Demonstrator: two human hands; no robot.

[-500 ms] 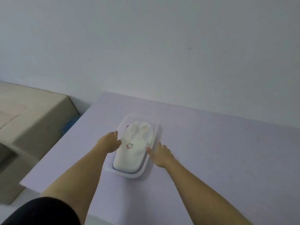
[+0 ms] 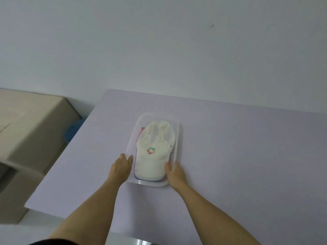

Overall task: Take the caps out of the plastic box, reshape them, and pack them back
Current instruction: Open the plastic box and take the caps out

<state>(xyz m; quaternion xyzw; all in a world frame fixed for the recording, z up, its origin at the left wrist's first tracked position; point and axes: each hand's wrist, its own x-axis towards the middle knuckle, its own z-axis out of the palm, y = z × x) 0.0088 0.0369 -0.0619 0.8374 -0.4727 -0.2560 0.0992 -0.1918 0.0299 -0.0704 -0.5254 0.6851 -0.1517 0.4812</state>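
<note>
A clear plastic box (image 2: 178,131) lies lengthwise on the lilac table. A white cap (image 2: 155,138) with a small coloured logo fills the top of it, brim towards me. Edges of red and blue caps (image 2: 141,178) show underneath. My left hand (image 2: 121,167) is at the box's left wall near the front, with the thumb at the rim and the fingers outside. My right hand (image 2: 176,173) holds the right front corner, its thumb inside touching the white cap's brim and its fingers outside the wall.
The lilac table (image 2: 247,156) runs back to a pale wall. Its left edge drops off beside a beige cabinet (image 2: 30,131). A blue round object (image 2: 72,132) sits low between the cabinet and the table.
Both hands have slid from the middle of the box's sides towards its near end. The right thumb now reaches over the wall onto the cap's brim.
</note>
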